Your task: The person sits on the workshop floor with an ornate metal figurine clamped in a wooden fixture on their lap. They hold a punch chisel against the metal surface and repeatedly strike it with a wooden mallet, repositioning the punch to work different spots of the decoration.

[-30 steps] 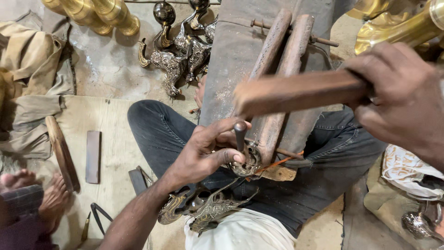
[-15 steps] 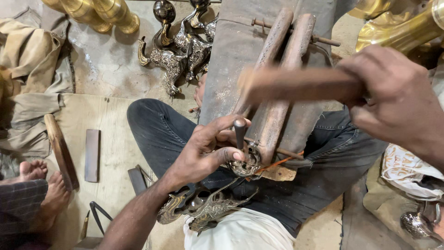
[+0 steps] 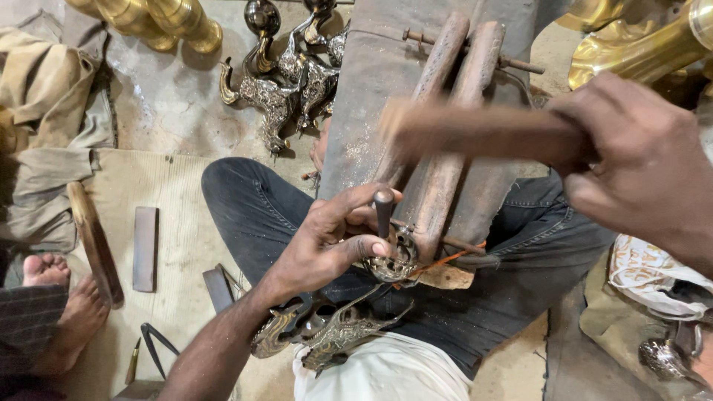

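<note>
A dusty grey concrete floor point(image 3: 160, 96) lies beyond the left hand point(image 3: 327, 245), with a pale ribbed mat point(image 3: 174, 215) spread just to the left of that hand. On the mat rest a long flat dark wooden bar point(image 3: 145, 249) and, further left, a curved brown wooden stick point(image 3: 94, 241). Crumpled tan cloth point(image 3: 52, 111) is heaped at the far left. Another person's bare feet point(image 3: 63, 297) sit at the mat's left edge. Polished round brass vessels point(image 3: 160, 18) stand far above the left hand, and more gleaming brass pieces point(image 3: 639, 44) sit above the right hand point(image 3: 639, 160). Light is soft and even.
</note>
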`<state>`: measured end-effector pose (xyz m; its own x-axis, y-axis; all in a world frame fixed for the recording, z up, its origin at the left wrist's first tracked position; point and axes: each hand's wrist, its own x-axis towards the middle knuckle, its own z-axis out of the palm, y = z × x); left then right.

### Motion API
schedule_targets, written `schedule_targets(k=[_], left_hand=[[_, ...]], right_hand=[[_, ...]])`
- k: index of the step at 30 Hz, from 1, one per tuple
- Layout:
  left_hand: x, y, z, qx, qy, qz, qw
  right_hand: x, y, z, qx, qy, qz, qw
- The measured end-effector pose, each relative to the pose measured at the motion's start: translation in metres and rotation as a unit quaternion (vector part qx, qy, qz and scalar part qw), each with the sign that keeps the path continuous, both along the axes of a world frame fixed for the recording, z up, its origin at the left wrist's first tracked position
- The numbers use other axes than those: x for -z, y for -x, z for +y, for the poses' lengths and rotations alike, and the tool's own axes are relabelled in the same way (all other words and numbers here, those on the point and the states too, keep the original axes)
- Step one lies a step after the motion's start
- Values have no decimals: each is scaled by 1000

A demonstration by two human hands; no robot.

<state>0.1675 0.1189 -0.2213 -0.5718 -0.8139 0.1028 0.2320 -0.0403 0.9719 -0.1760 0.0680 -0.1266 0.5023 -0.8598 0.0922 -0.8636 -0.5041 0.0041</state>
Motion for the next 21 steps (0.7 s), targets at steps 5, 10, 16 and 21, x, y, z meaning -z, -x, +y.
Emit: schedule_targets(k=[5, 10, 16, 21], left_hand=[[0, 1, 0, 6, -17, 10, 1000], [-1, 2, 0, 8, -16, 11, 1000], [-4, 1, 0, 12, -12, 2, 1000], [-10, -3, -1, 29, 38, -15, 999]], right_hand=[[-2, -3, 0, -61, 89, 103, 989], [-6, -4, 1, 15, -18, 35, 999], [-14, -7, 9, 16, -26, -66, 997], [-20, -10, 20, -20, 37, 70, 997]])
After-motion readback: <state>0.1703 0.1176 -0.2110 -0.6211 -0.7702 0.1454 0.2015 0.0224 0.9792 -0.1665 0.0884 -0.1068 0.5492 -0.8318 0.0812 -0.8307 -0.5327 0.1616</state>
